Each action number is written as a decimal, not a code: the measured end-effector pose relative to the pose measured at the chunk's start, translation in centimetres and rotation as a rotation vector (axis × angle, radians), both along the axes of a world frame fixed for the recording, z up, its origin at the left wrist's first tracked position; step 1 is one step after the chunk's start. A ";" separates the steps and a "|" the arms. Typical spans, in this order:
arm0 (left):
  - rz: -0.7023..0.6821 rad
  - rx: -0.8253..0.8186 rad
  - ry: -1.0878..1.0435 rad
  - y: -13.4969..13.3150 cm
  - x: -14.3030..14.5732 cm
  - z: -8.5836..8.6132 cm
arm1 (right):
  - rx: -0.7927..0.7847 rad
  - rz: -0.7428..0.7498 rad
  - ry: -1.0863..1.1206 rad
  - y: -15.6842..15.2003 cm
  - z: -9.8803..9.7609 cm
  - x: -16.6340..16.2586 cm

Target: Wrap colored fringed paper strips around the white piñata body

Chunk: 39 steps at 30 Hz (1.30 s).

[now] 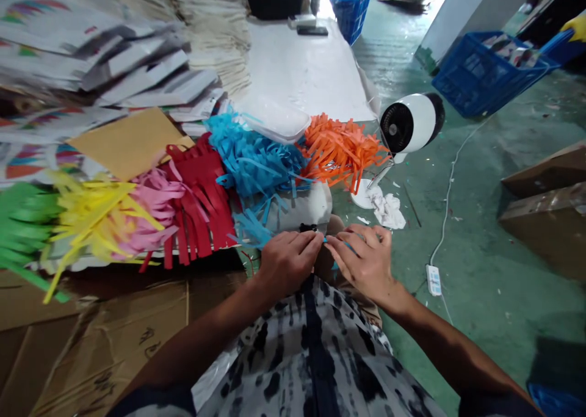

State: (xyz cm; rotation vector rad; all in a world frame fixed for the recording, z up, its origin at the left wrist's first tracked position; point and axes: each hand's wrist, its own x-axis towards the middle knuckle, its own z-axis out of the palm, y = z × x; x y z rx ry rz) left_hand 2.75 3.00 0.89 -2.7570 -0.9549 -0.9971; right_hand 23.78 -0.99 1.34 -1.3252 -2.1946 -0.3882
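Note:
Both hands meet in front of my lap, fingertips close together. My left hand [288, 257] is closed on a blue fringed paper strip [251, 229], whose loose fringe sticks out to the left. My right hand [364, 258] pinches the same blue paper at its other side, and bits of blue show between the fingers. On the table edge beyond lie piles of fringed paper: blue [256, 154], orange [341, 148], red [199, 203], pink [153, 209], yellow [96, 215] and green [25, 221].
A white plastic tray [279, 121] rests behind the blue pile. Stacked printed sheets [137, 69] fill the table's left. A small fan [412, 121] stands to the right, beside crumpled paper [389, 210]. A power strip [433, 281], blue baskets [485, 75] and cardboard boxes [547, 221] are further right.

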 end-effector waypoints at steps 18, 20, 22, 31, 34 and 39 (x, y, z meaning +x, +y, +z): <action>-0.081 -1.883 -0.957 -0.3 -0.7 1.4 | 0.161 0.032 0.019 0.4 2.1 -0.9; -0.092 -1.950 -1.026 -0.4 -0.7 0.8 | 0.142 0.053 0.020 0.4 2.1 -0.9; -0.099 -1.957 -1.052 -0.6 -0.8 0.4 | 0.122 0.082 0.021 0.5 2.1 -0.9; -0.063 -1.637 -0.969 -1.2 -0.9 1.0 | -0.198 0.081 0.380 0.5 3.0 -2.3; -0.044 -1.446 -1.001 -1.4 -0.8 1.0 | -0.434 0.094 0.641 0.7 3.7 -3.1; -0.059 -1.473 -1.101 -1.2 -1.0 1.1 | -0.530 0.171 0.825 1.4 4.4 -3.7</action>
